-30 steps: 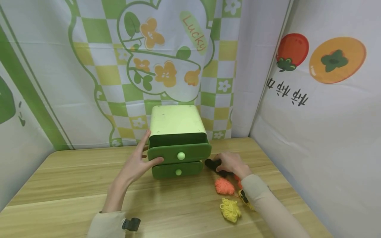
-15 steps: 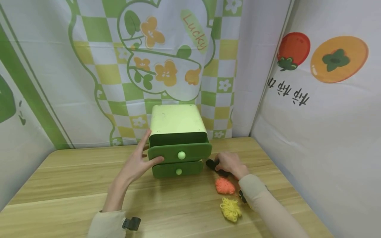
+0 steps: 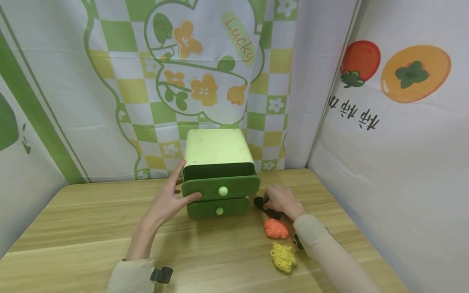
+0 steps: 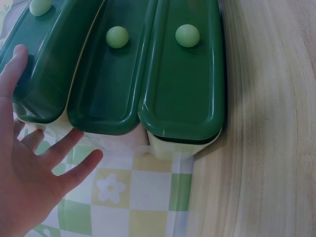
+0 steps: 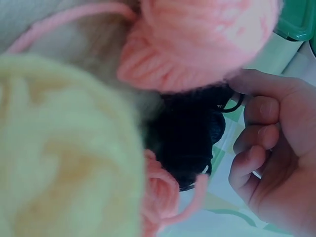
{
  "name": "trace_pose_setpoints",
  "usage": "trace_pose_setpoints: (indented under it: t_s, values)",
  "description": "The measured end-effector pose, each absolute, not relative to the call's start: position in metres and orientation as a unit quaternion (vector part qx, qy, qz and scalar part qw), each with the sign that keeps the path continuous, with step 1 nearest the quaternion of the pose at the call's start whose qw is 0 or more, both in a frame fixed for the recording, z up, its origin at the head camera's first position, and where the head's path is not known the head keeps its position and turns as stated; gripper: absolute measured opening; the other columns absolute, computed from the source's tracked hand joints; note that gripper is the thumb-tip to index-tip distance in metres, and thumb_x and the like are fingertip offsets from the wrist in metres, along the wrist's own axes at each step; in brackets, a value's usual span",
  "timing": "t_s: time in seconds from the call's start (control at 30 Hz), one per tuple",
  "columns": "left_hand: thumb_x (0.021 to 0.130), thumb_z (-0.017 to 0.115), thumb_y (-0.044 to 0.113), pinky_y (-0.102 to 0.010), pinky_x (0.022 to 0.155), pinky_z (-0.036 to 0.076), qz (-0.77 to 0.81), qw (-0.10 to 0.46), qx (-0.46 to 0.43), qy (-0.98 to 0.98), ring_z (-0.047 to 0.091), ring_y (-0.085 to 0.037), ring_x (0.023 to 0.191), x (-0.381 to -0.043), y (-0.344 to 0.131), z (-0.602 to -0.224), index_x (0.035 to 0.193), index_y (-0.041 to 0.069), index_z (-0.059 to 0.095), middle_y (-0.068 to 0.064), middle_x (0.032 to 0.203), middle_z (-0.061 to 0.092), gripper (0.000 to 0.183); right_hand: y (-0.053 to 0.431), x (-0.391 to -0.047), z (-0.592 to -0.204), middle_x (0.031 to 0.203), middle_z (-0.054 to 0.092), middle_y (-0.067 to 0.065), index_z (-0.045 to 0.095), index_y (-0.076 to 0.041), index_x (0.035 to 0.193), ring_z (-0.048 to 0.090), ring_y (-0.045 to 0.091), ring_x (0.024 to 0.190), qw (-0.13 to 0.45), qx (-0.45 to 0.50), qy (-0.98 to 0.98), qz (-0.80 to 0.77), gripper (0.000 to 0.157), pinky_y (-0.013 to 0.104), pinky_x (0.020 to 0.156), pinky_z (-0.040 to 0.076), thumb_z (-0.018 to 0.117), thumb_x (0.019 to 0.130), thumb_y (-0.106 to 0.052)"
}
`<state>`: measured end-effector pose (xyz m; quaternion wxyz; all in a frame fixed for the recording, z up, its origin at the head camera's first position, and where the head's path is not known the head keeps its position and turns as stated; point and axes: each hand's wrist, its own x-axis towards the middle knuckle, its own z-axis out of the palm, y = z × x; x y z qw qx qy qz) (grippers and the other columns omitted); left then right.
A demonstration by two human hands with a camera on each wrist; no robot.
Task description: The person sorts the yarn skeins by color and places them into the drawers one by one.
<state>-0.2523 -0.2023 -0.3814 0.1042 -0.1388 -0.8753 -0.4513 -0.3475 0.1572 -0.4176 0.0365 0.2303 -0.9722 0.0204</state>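
A small drawer cabinet with a pale green top stands on the table. Its top drawer, dark green with a round knob, is pulled partly out. My left hand rests at the cabinet's left side, fingers spread, thumb across that drawer's front. Three drawer fronts show in the left wrist view. Right of the cabinet, my right hand pinches a bundle of black yarn, its other fingers curled in the right wrist view. A coral yarn bundle lies just in front of the black one.
A yellow yarn bundle lies nearer me on the wooden table. Another dark bundle is partly hidden under the right sleeve. A checked cloth hangs behind the cabinet, and a printed white wall borders the right side.
My right hand has shifted slightly and stays at the black yarn, which has moved a little to the right. The left hand and the cabinet look unchanged.
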Motion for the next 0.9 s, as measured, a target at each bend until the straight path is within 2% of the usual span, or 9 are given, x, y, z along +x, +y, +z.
trace_pose_setpoints:
  t_s: [0.57, 0.73, 0.9]
  values:
    - [0.085, 0.074, 0.053, -0.063, 0.107, 0.042, -0.455, 0.097, -0.131, -0.875, 0.037, -0.043, 0.142, -0.252, -0.202, -0.381, 0.151, 0.056, -0.005, -0.001, 0.168, 0.008, 0.103, 0.166, -0.344, -0.418, 0.076, 0.069, -0.007, 0.072, -0.025, 0.070, 0.064, 0.015, 0.072, 0.066, 0.249, -0.965, 0.044, 0.012, 0.041, 0.054, 0.052, 0.083, 0.075, -0.026]
    - [0.085, 0.074, 0.053, -0.063, 0.107, 0.042, -0.456, 0.097, -0.132, -0.875, 0.037, -0.043, 0.142, -0.252, -0.202, -0.381, 0.152, 0.056, -0.005, -0.001, 0.168, 0.008, 0.103, 0.169, -0.344, -0.413, 0.083, 0.074, -0.004, 0.077, -0.023, 0.081, 0.068, 0.019, 0.076, 0.087, 0.258, -0.961, 0.052, 0.004, 0.043, 0.056, 0.053, 0.080, 0.079, -0.026]
    - [0.085, 0.074, 0.052, -0.062, 0.108, 0.042, -0.456, 0.098, -0.134, -0.874, 0.037, -0.043, 0.143, -0.252, -0.202, -0.382, 0.153, 0.054, -0.005, 0.000, 0.168, 0.008, 0.104, 0.169, -0.344, -0.400, 0.092, 0.077, -0.001, 0.079, -0.022, 0.092, 0.071, 0.022, 0.082, 0.114, 0.259, -0.958, 0.052, 0.011, 0.042, 0.060, 0.055, 0.077, 0.082, -0.028]
